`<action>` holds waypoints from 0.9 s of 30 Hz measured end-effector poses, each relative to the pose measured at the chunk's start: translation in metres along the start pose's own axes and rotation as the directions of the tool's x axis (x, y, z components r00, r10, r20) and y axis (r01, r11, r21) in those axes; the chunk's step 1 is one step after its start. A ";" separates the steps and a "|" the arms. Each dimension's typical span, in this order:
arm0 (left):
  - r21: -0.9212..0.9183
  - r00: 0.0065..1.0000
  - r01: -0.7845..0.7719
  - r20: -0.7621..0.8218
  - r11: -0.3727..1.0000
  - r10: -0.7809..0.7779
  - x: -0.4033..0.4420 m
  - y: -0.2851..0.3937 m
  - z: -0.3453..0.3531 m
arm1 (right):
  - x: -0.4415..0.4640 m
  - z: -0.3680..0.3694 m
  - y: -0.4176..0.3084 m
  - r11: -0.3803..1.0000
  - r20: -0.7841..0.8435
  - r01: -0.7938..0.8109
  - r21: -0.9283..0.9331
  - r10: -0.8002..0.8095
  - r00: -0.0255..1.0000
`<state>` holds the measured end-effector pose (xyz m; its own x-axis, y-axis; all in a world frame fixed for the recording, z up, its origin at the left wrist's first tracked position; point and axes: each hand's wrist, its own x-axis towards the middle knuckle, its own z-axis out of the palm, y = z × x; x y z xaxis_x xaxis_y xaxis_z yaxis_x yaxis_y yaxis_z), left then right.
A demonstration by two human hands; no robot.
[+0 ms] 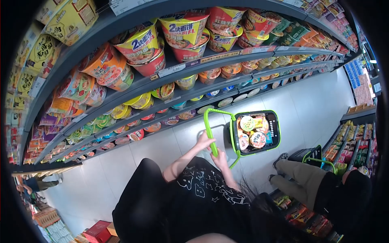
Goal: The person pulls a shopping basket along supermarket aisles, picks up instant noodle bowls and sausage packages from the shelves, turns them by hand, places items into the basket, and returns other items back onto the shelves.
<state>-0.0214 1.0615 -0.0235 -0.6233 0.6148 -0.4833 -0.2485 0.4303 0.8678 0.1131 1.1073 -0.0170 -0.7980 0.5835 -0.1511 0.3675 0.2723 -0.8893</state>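
A black shopping basket (276,128) with a bright green rim stands on wheels or low on the floor; its underside is hidden. Inside it lie several instant noodle cups (257,139) and packets. Its long green handle (208,120) tilts over toward my body. My left hand (204,141) is closed round the handle's grip bar. Just below it, my right hand (220,159) grips the bar near its lower corner. Neither hand touches any goods.
Shelves of instant noodle tubs (184,34) curve along the front and left. Another person (308,184) is at the right, near a second dark basket (306,154) and snack shelves (346,137). A further person (38,184) is at far left. Pale tiled floor (117,162) runs between.
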 end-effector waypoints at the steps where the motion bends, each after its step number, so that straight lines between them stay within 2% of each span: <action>1: -0.106 0.988 0.056 0.146 0.993 -0.040 0.004 -0.001 0.007 | -0.002 -0.009 0.009 0.999 -0.005 -0.001 -0.043 0.001 1.000; 2: -0.202 0.955 0.125 0.290 0.971 -0.062 0.008 -0.002 0.014 | -0.004 -0.018 0.019 0.996 -0.008 -0.001 -0.084 0.000 1.000; 3: -0.203 0.959 0.120 0.277 0.972 -0.061 0.010 -0.001 0.023 | -0.006 -0.027 0.021 0.997 0.001 0.009 -0.079 -0.009 1.000; 5: -0.096 0.885 0.233 0.434 0.968 -0.170 0.013 0.003 0.039 | -0.009 -0.044 0.026 0.979 -0.045 -0.090 -0.184 0.083 0.996; 6: -0.105 0.895 0.227 0.414 0.968 -0.165 0.012 0.004 0.041 | -0.006 -0.050 0.032 0.981 -0.028 -0.071 -0.183 0.067 0.997; 8: -0.005 0.783 0.323 0.564 0.946 -0.264 0.012 -0.010 0.046 | 0.003 -0.059 0.045 0.969 -0.096 -0.044 -0.244 0.021 0.995; 9: -0.012 0.798 0.314 0.546 0.949 -0.257 0.010 -0.012 0.043 | 0.010 -0.063 0.050 0.971 -0.084 -0.021 -0.240 0.001 0.996; 11: 0.088 0.782 0.242 0.572 0.966 -0.248 0.012 -0.023 0.030 | 0.026 -0.067 0.054 0.883 -0.039 -0.368 -0.291 0.373 0.927; 13: 0.007 0.862 0.261 0.449 0.965 -0.236 0.009 -0.020 0.014 | 0.035 -0.066 0.074 0.913 0.078 -0.319 -0.254 0.348 0.934; 15: -0.123 0.945 0.202 0.284 0.972 -0.161 0.009 -0.032 0.001 | 0.046 -0.054 0.134 0.943 0.234 -0.222 -0.248 0.281 0.931; 16: -0.188 0.974 0.145 0.198 0.971 -0.107 0.011 -0.038 -0.006 | 0.050 -0.049 0.159 0.940 0.233 -0.279 -0.197 0.322 0.918; 17: -0.272 0.982 0.161 0.136 0.949 -0.127 0.005 -0.033 -0.013 | 0.056 -0.046 0.172 0.930 0.239 -0.336 -0.147 0.363 0.901; 18: -0.374 0.990 0.129 0.096 0.918 -0.100 0.002 -0.038 -0.020 | 0.064 -0.052 0.163 0.901 0.231 -0.404 -0.157 0.431 0.872; 19: -0.385 0.994 0.107 0.027 0.917 -0.105 -0.005 -0.033 -0.027 | 0.069 -0.059 0.160 0.865 0.222 -0.472 -0.167 0.500 0.837; 21: -0.403 0.992 0.073 -0.066 0.912 -0.108 -0.018 -0.037 -0.036 | 0.083 -0.056 0.215 0.863 0.278 -0.414 -0.290 0.490 0.826; 22: -0.447 0.983 0.058 -0.130 0.893 -0.129 -0.020 -0.048 -0.037 | 0.086 -0.062 0.202 0.871 0.293 -0.392 -0.295 0.473 0.831; 24: -0.493 0.966 0.027 -0.210 0.870 -0.149 -0.027 -0.062 -0.038 | 0.081 -0.080 0.180 0.774 0.354 -0.427 -0.468 0.606 0.712; 27: -0.506 0.933 0.020 -0.301 0.862 -0.198 -0.042 -0.062 -0.037 | 0.100 -0.034 0.368 0.694 0.121 -0.427 -0.580 0.591 0.797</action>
<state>-0.0075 0.9850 -0.0528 -0.7552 0.2895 -0.5881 -0.6020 0.0486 0.7970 0.1850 1.2914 -0.3446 -0.4764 0.5339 -0.6985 0.8727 0.3838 -0.3018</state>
